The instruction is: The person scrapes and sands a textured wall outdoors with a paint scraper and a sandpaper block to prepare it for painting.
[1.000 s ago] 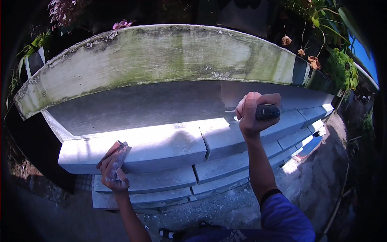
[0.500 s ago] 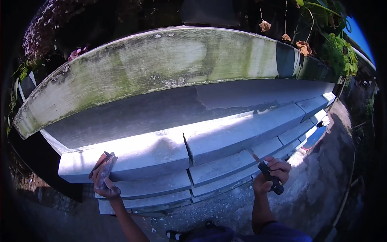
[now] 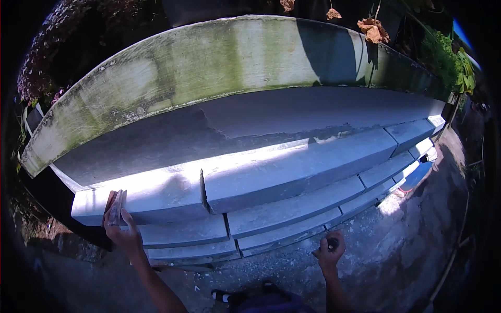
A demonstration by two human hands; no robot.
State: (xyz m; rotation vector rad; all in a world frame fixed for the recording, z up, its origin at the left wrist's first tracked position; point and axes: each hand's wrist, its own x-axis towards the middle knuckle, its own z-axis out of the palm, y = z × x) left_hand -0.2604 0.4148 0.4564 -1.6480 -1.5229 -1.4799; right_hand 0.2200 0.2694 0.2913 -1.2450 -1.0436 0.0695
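On the left, my left hand (image 3: 123,232) is wrapped round a flat, reddish-brown and grey piece (image 3: 117,208), held upright near the left end of the top pale block row (image 3: 177,188). My right hand (image 3: 331,250) is closed round a dark-handled tool (image 3: 333,243), seen nearly end-on, over the ground just in front of the lower blocks (image 3: 292,208). The blade of that tool is hidden or too small to tell. A dark, jagged gap (image 3: 203,192) splits the top row between my hands.
A green-stained curved wall (image 3: 209,62) rises behind the blocks, above a partly coated grey face (image 3: 282,112). Dry leaves (image 3: 373,31) hang at the upper right. A blue round object (image 3: 416,176) lies by the blocks' right end. Rough ground (image 3: 396,245) spreads at the right.
My right hand has come down and turned, so the tool now points differently. My left hand has shifted slightly left and up with its piece. The whole view has also moved.
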